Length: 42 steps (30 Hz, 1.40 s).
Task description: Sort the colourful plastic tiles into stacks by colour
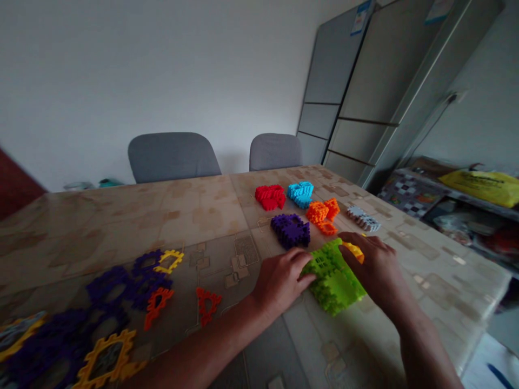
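Observation:
A lime-green cube [332, 278] built of toothed puzzle pieces sits on the table near the right front. My left hand [281, 281] grips its left side with curled fingers. My right hand [375, 267] covers its right and top side, fingers pressed against it beside a small yellow-orange piece [353, 250]. Behind the green cube stand a purple cube [291, 229], an orange cube [323, 212], a red cube [270, 196], a cyan cube [300, 193] and a grey-white piece [364, 218].
Flat loose puzzle pieces in purple [121, 283], yellow [106, 359] and orange-red [208, 304] lie across the table's left front. Two grey chairs [172, 155] stand at the far edge. A tall grey cabinet [365, 86] and a cluttered side shelf [450, 194] are at the right.

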### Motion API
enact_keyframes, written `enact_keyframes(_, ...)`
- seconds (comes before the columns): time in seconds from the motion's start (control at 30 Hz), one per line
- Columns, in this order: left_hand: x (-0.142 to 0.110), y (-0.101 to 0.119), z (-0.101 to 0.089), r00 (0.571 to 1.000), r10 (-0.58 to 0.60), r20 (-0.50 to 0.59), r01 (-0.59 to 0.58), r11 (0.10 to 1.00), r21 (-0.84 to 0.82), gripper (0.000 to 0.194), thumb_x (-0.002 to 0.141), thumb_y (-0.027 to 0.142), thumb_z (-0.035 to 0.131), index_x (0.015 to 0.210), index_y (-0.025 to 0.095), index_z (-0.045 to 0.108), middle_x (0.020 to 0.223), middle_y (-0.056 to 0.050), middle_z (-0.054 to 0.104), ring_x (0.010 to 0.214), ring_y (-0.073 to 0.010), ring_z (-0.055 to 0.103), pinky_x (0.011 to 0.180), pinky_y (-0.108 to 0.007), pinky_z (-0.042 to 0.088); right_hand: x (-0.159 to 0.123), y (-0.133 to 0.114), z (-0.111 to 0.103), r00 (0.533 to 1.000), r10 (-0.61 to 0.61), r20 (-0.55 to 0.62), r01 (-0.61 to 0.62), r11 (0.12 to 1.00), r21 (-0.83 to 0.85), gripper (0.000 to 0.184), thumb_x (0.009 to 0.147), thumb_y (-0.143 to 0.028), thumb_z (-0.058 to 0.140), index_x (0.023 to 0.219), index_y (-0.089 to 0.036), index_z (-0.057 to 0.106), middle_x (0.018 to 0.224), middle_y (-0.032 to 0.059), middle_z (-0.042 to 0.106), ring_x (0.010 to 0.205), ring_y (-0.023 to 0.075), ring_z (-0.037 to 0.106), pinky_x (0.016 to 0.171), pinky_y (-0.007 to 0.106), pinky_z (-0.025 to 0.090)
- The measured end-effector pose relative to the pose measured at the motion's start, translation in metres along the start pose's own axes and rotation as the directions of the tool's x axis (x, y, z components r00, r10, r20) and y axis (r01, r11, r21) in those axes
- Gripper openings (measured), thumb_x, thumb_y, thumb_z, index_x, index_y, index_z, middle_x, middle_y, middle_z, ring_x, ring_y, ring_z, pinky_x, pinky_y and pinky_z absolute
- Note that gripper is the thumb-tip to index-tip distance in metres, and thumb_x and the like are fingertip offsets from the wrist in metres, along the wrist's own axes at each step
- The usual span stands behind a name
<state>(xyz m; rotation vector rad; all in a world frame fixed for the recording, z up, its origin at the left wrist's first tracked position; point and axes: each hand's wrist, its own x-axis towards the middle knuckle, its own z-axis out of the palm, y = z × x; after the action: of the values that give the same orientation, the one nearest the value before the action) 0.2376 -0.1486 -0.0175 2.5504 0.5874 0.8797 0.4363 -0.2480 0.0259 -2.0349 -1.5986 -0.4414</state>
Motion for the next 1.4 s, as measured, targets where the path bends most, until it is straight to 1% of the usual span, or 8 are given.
enact_keyframes(0.13,-0.008,-0.002,-0.009,0.999,0.015,-0.03,-0.015,1.0,-0.011,0.035,0.079,0.013,0.086,0.108,0.02,0.07,0.109,-0.003,0.077,0.091,-0.0235,0.077,0.078,-0.033,0.063,-0.004,0.001,0.0,0.997,0.046,-0.068,-0.055,0.988,-0.145,0.032,0.094,-0.037,0.045,0.099,-0.023,0.074,0.076,0.0072,0.076,0.08,0.0319,0.067,0.074,0.044,0.042)
enact_keyframes(0.6,-0.04,-0.016,-0.053,0.994,0.039,-0.101,-0.043,0.998,-0.045,0.023,0.094,0.012,0.054,0.108,0.023,0.069,0.11,-0.003,0.077,0.093,-0.0168,0.075,0.082,-0.028,0.059,-0.005,-0.012,0.004,0.995,0.016,0.1,0.009,0.968,-0.251,0.026,0.088,-0.031,0.06,0.11,-0.021,0.07,0.074,0.0026,0.075,0.085,0.0319,0.068,0.076,0.043,0.039)
enact_keyframes(0.8,-0.068,-0.055,-0.135,0.983,-0.095,-0.157,0.112,0.988,0.103,0.024,0.097,0.027,0.05,0.107,0.028,0.071,0.11,0.001,0.078,0.096,-0.0171,0.074,0.088,-0.028,0.058,-0.008,-0.004,0.004,0.999,-0.025,0.025,0.029,0.977,-0.211,0.033,0.094,-0.045,0.051,0.107,-0.023,0.071,0.069,0.0034,0.073,0.076,0.0321,0.068,0.07,0.043,0.039)
enact_keyframes(0.93,-0.122,-0.098,-0.215,0.895,-0.33,-0.299,0.409,0.875,0.258,0.025,0.096,0.041,0.051,0.104,0.029,0.071,0.099,0.001,0.08,0.081,-0.0236,0.076,0.073,-0.034,0.061,-0.004,-0.011,-0.005,0.982,-0.13,-0.14,0.112,0.985,-0.131,0.041,0.1,-0.051,0.04,0.104,-0.023,0.069,0.071,0.0074,0.071,0.074,0.0331,0.065,0.069,0.046,0.044)
enact_keyframes(1.0,-0.162,-0.113,-0.248,0.827,-0.417,-0.376,0.536,0.787,0.305,0.03,0.094,0.05,0.05,0.101,0.029,0.07,0.092,0.0,0.08,0.068,-0.0248,0.075,0.063,-0.035,0.061,-0.004,-0.029,-0.008,0.962,-0.21,-0.176,0.213,0.977,0.0,0.033,0.1,-0.046,0.044,0.105,-0.023,0.067,0.077,0.0081,0.071,0.075,0.0301,0.066,0.069,0.044,0.049)
enact_keyframes(1.13,-0.242,-0.123,-0.286,0.73,-0.513,-0.451,0.674,0.648,0.354,0.039,0.088,0.062,0.047,0.103,0.032,0.068,0.108,0.005,0.078,0.106,-0.0323,0.072,0.097,-0.05,0.053,-0.02,-0.087,0.009,0.908,-0.414,-0.065,0.411,0.852,0.326,0.025,0.098,-0.029,0.053,0.119,-0.025,0.065,0.104,0.009,0.074,0.089,0.0252,0.072,0.077,0.038,0.058)
enact_keyframes(1.3,-0.301,-0.129,-0.289,0.62,-0.658,-0.428,0.784,0.539,0.308,0.046,0.092,0.057,0.051,0.125,0.027,0.061,0.133,-0.003,0.07,0.124,-0.0365,0.063,0.107,-0.054,0.047,-0.062,-0.15,0.055,0.732,-0.632,0.257,0.469,0.739,0.484,0.089,0.078,-0.026,0.074,0.158,-0.026,0.036,0.16,0.0189,0.039,0.14,0.0408,0.047,0.101,0.056,0.053)
enact_keyframes(1.4,-0.308,-0.134,-0.276,0.629,-0.669,-0.395,0.776,0.573,0.265,0.059,0.089,0.066,0.05,0.128,0.023,0.06,0.134,-0.01,0.069,0.121,-0.0371,0.065,0.105,-0.053,0.05,-0.071,-0.175,0.074,0.651,-0.65,0.393,0.435,0.743,0.508,0.106,0.072,-0.026,0.081,0.162,-0.024,0.025,0.166,0.0219,0.024,0.148,0.0456,0.032,0.108,0.065,0.043)
